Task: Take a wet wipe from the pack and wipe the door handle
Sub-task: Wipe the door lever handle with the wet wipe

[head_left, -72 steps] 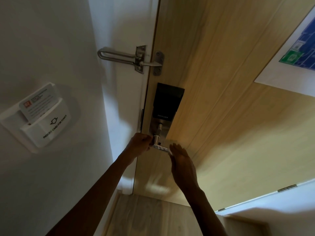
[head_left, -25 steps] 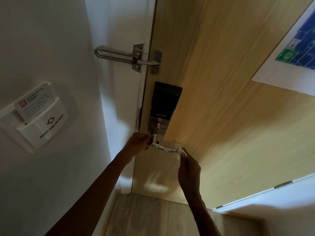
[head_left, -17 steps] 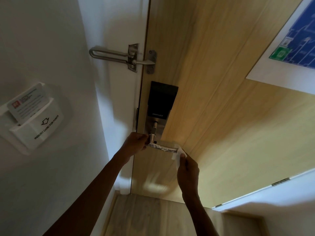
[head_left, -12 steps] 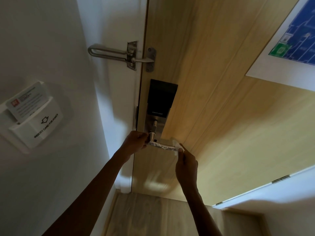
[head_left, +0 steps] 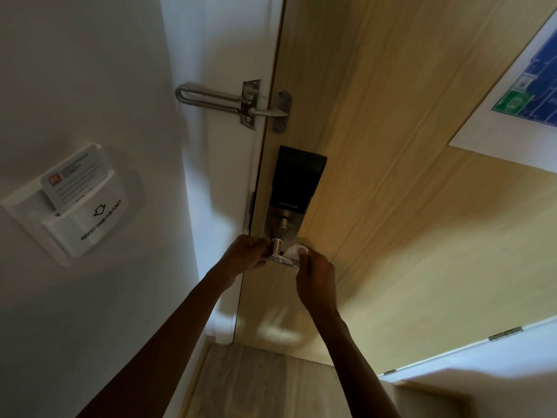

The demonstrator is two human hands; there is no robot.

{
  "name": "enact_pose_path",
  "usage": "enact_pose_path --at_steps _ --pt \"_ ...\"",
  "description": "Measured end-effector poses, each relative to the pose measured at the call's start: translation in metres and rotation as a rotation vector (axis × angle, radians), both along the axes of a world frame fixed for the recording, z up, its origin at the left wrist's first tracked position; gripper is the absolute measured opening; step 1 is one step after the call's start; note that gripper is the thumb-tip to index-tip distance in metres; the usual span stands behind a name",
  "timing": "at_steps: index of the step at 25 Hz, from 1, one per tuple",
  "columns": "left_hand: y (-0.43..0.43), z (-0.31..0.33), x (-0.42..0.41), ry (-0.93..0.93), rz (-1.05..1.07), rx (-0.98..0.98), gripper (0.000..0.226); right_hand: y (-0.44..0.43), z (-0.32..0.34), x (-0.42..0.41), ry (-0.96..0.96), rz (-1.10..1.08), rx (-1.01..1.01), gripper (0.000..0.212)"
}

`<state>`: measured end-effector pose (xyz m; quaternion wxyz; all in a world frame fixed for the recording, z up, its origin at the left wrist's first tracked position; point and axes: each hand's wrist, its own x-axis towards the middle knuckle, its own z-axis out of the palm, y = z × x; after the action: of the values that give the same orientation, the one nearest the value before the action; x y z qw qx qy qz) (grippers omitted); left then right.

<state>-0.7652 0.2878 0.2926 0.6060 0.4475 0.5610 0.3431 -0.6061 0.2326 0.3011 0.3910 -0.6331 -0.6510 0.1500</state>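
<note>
Nearest the camera, two bare forearms reach up toward the door. The right hand (head_left: 315,277) is closed around a small white wet wipe (head_left: 294,251), bunched into a wad and pressed against the door handle (head_left: 281,258) from the far side of the lever. The left hand (head_left: 245,254) is clenched at the pivot end of the same lever; whether it grips the metal or only steadies it cannot be told, since the fingers hide the contact.

The wipe looks soft, limp and very light, so it will fold and slip unless pinched with several fingertips and kept bunched. Damp cloth on smooth metal probably slides easily, which suits wiping but gives little grip. The lever is stiff and fixed, likely turning under downward pressure, so bracing it near the pivot seems sensible.

Beyond the hands, the black lock plate (head_left: 297,179) sits above the lever, and further up the swing latch (head_left: 235,105) spans the frame. The pack is not in view.
</note>
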Motion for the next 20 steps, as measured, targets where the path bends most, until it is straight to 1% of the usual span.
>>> enact_pose_path --at_steps 1,2,3,4,6,7,8,10,11,14,16,18,20 --pt "-0.001 0.003 0.000 -0.032 0.008 -0.030 0.033 0.004 0.000 -0.003 0.002 -0.004 0.002 0.029" --pt "-0.002 0.006 -0.001 -0.053 0.010 -0.054 0.037 0.005 0.000 -0.007 -0.066 0.032 -0.006 0.026" --pt "-0.002 0.008 -0.002 -0.069 0.007 -0.074 0.044 0.005 -0.004 -0.013 -0.184 0.092 -0.011 0.023" --pt "-0.001 0.008 -0.004 -0.079 0.008 -0.093 0.051 0.001 -0.010 -0.018 -0.302 0.147 -0.017 0.025" --pt "0.001 0.008 -0.010 -0.095 0.017 -0.133 0.060 -0.008 -0.026 -0.015 -0.493 0.233 -0.005 0.043" --pt "0.003 0.007 -0.012 -0.099 0.017 -0.141 0.062 -0.011 -0.032 -0.009 -0.557 0.253 0.021 0.050" --pt "0.004 0.007 -0.014 -0.099 0.013 -0.143 0.063 -0.014 -0.032 -0.004 -0.602 0.258 0.058 0.051" --pt "0.006 0.007 -0.014 -0.100 0.001 -0.144 0.063 -0.020 -0.024 0.001 -0.638 0.234 0.107 0.047" --pt "0.007 0.007 -0.013 -0.097 0.003 -0.143 0.062 -0.021 -0.020 -0.001 -0.636 0.222 0.107 0.050" --pt "0.008 0.005 -0.009 -0.084 0.002 -0.137 0.061 -0.015 -0.017 -0.013 -0.558 0.247 0.055 0.061" --pt "0.009 0.004 -0.010 -0.079 0.004 -0.141 0.062 -0.014 -0.025 -0.019 -0.552 0.251 0.028 0.058" --pt "0.009 0.005 -0.009 -0.074 0.004 -0.141 0.063 -0.014 -0.030 -0.015 -0.591 0.244 0.030 0.054" --pt "0.009 0.006 -0.006 -0.076 0.014 -0.144 0.064 -0.016 -0.034 -0.007 -0.659 0.261 0.030 0.055"
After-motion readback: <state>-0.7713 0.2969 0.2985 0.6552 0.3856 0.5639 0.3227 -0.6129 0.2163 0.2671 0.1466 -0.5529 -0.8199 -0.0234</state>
